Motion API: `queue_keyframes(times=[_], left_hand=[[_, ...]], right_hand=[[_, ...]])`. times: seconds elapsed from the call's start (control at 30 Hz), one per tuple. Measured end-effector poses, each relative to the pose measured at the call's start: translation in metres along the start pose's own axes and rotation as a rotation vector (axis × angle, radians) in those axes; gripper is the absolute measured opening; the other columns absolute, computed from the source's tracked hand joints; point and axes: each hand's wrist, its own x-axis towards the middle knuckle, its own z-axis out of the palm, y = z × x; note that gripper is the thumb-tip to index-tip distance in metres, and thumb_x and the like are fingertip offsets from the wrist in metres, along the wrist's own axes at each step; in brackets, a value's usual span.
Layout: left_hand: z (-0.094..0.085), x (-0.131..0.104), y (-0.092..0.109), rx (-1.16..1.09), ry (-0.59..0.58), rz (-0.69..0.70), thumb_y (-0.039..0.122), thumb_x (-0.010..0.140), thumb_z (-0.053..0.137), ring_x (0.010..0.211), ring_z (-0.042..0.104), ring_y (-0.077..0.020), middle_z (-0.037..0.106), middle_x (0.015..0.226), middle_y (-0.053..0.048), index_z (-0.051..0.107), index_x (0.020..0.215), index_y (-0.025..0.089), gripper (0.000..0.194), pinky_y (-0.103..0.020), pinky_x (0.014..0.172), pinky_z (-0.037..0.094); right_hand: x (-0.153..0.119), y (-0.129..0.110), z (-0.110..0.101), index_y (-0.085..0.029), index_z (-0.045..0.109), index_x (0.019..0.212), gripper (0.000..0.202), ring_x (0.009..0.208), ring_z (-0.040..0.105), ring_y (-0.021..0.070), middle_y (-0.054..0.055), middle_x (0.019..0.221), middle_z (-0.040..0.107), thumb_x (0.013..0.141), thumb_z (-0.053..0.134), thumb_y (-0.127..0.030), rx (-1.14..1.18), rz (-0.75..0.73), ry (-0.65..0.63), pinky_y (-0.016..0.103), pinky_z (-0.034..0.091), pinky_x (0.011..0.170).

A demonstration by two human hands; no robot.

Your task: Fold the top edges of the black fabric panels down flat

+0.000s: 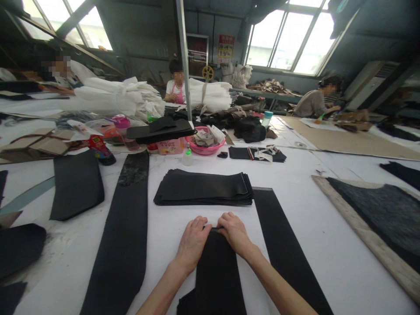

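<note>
A long black strip of sheet material (218,275) lies in front of me, its far end between my hands. My left hand (194,240) grips the left corner of that end, thumb near the edge. At the right corner my right hand (233,234) pinches the same edge, fingers bent over it. The edge looks folded or turned between them. Just beyond sits a stack of black pieces (203,188). Another long black strip (285,245) runs along my right, and a wide black strip (121,236) with a scuffed far end lies to my left.
A pink basket (206,148) of scraps, a small green-capped bottle (187,156) and a black stack with tags (257,154) stand farther back. A metal post (184,61) rises behind. Several people work beyond, one person (316,100) at right. A fabric-topped board (377,218) lies right.
</note>
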Motion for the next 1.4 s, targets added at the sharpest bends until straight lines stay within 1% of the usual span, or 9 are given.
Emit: queue_keyframes(times=[0.13,0.3,0.43,0.57,0.7,0.83,1.03,1.2,1.4], left_hand=[[0.003,-0.003,0.003,0.038,0.018,0.058,0.006,0.089,0.054,0.113,0.051,-0.0235,0.059,0.115,-0.007,0.061,0.11,0.017,0.025,-0.04,0.098,0.044],[0.005,-0.005,0.004,0.087,0.038,0.102,0.006,0.089,0.052,0.11,0.053,-0.0238,0.06,0.108,-0.007,0.06,0.113,0.016,0.026,-0.041,0.097,0.045],[0.006,-0.006,0.002,0.118,0.05,0.134,0.007,0.089,0.053,0.111,0.053,-0.025,0.06,0.107,-0.007,0.056,0.122,0.016,0.034,-0.042,0.097,0.045],[0.006,-0.005,0.003,0.142,0.045,0.159,0.009,0.089,0.053,0.11,0.054,-0.0259,0.06,0.109,-0.008,0.057,0.122,0.016,0.034,-0.041,0.094,0.046],[0.005,-0.004,0.003,0.164,0.027,0.187,0.009,0.089,0.053,0.109,0.055,-0.0261,0.06,0.112,-0.01,0.057,0.121,0.015,0.033,-0.041,0.093,0.048],[0.003,-0.004,0.001,0.182,0.01,0.22,0.008,0.089,0.051,0.109,0.057,-0.0261,0.06,0.113,-0.011,0.056,0.122,0.014,0.033,-0.041,0.091,0.049],[0.004,-0.007,-0.008,0.193,0.002,0.261,0.003,0.089,0.047,0.109,0.058,-0.0247,0.061,0.115,-0.011,0.056,0.121,0.011,0.034,-0.039,0.095,0.048],[0.002,-0.01,-0.014,0.203,-0.004,0.281,0.001,0.089,0.041,0.111,0.059,-0.0229,0.061,0.117,-0.01,0.055,0.122,0.013,0.038,-0.039,0.098,0.048],[-0.001,-0.001,-0.009,0.235,-0.057,0.323,0.0,0.085,0.046,0.11,0.059,-0.0254,0.061,0.113,-0.011,0.051,0.129,0.015,0.047,-0.041,0.094,0.051]], right_hand=[[-0.005,0.004,0.01,-0.023,0.068,0.088,0.001,0.087,0.055,0.019,0.001,0.086,0.065,0.088,0.067,-0.022,-0.004,-0.076,0.057,0.03,0.039,0.075],[-0.01,0.01,0.019,-0.022,0.069,0.088,0.008,0.085,0.054,0.0189,0.002,0.085,0.064,0.092,0.061,-0.023,-0.02,-0.189,0.116,0.031,0.039,0.077],[-0.013,0.013,0.02,-0.022,0.068,0.094,0.008,0.086,0.053,0.0182,0.002,0.089,0.064,0.092,0.06,-0.021,-0.024,-0.257,0.148,0.03,0.04,0.079],[-0.013,0.014,0.019,-0.022,0.067,0.099,0.01,0.087,0.054,0.0178,0.002,0.09,0.064,0.091,0.061,-0.019,-0.019,-0.291,0.161,0.03,0.042,0.079],[-0.012,0.016,0.018,-0.021,0.067,0.099,0.01,0.087,0.054,0.0178,0.003,0.091,0.064,0.091,0.06,-0.02,-0.016,-0.314,0.155,0.031,0.043,0.079],[-0.013,0.021,0.015,-0.022,0.066,0.105,0.015,0.09,0.055,0.0175,0.002,0.096,0.065,0.091,0.061,-0.02,-0.016,-0.345,0.132,0.031,0.043,0.083],[-0.017,0.028,0.007,-0.021,0.066,0.102,0.011,0.09,0.055,0.0166,0.001,0.095,0.065,0.093,0.058,-0.021,-0.026,-0.345,0.109,0.032,0.042,0.083],[-0.019,0.027,0.002,-0.021,0.065,0.102,0.012,0.09,0.054,0.0159,0.001,0.095,0.064,0.095,0.055,-0.021,-0.047,-0.34,0.099,0.03,0.042,0.083],[-0.016,0.022,0.0,-0.021,0.065,0.105,0.015,0.087,0.052,0.017,0.002,0.089,0.062,0.097,0.052,-0.023,-0.11,-0.37,0.063,0.031,0.041,0.081]])
